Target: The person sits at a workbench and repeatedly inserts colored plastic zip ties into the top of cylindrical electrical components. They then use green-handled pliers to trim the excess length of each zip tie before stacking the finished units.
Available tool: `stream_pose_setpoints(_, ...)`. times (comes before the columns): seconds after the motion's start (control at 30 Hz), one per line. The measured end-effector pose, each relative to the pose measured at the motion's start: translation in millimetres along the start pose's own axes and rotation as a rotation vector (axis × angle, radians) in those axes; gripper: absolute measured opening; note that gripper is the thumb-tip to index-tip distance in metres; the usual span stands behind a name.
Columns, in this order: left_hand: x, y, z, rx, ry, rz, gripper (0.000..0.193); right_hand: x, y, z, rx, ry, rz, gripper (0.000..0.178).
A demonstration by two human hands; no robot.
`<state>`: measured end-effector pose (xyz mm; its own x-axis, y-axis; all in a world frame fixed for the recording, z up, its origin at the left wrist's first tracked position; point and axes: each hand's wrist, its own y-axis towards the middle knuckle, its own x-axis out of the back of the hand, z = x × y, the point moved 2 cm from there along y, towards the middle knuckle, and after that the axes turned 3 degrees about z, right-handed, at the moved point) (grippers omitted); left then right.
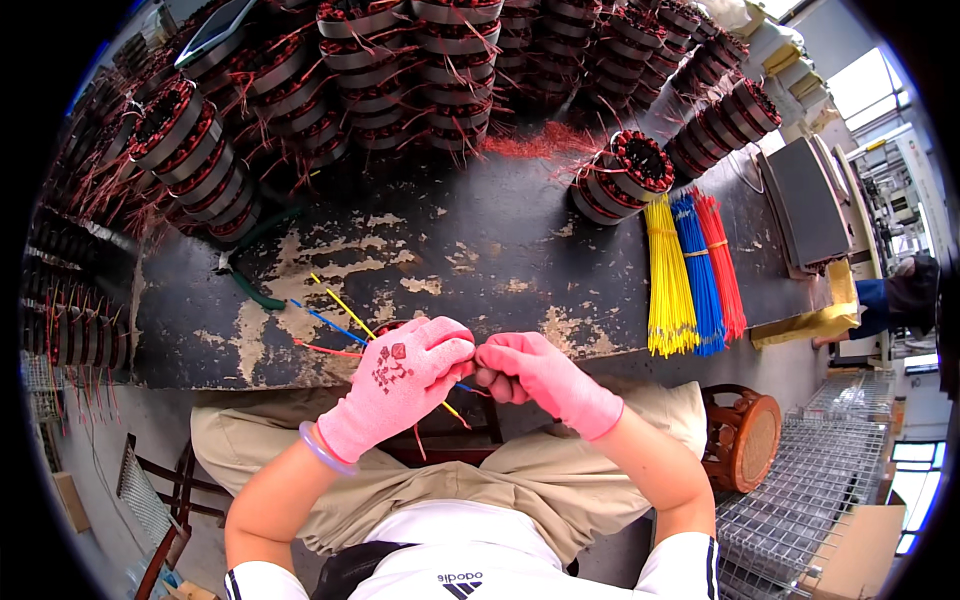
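My left hand [410, 370], in a pink work glove, is closed around several thin wires. A yellow wire [342, 305], a blue wire [325, 321] and a red wire [325, 349] stick out beyond it over the table, and more ends hang below. Touching its fingertips, my right hand [545, 378], gloved alike, pinches with its fingertips together; what lies between them is too small to make out. A small dark red part, perhaps a wound coil ring, shows partly behind the left hand.
Wound ring stacks [460, 70] crowd the worn black table [480, 260] at the back and left. A shorter stack [620, 180] stands nearer. Yellow [670, 280], blue [700, 275] and red wire bundles [722, 265] lie right. A wooden stool [745, 438] and wire mesh [800, 470] are beside me.
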<state>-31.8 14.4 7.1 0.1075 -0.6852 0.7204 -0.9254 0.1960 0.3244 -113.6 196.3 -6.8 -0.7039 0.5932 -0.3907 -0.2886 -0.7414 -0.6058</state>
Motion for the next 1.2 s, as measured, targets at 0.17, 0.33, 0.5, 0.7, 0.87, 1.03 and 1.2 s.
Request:
stream_pose_setpoints(0.17,-1,-4,1,0.052,-0.057,0.022,0.02,-6,-21,15,0.286,-0.856,-0.372,0.024)
stream_pose_setpoints(0.33,-3,-2,0,0.033,-0.042,-0.016,0.022,-12,-16,-5,1.048,-1.6,-0.676,0.031)
stream_pose_setpoints(0.5,-1,-2,0,-0.002,-0.003,0.014,0.021,-6,-5,-5,0.153,-0.259,-0.125,0.021)
stream_pose_setpoints(0.7,-5,-3,0,0.007,-0.021,-0.005,0.021,0,-24,15,0.533,-1.236,-0.34,0.019)
stream_pose_setpoints(0.87,-4,-3,0,0.026,0.007,-0.015,0.02,-12,-20,19,0.853,-1.991,-0.357,0.023)
stream_pose_setpoints(1.03,-3,-3,-2,0.044,-0.025,0.017,0.017,-6,-13,20,0.904,-1.628,-0.269,0.012)
stream_pose_setpoints(1.2,-5,-4,-1,0.044,-0.023,0.027,0.016,19,-32,26,0.718,-1.37,-0.378,0.015)
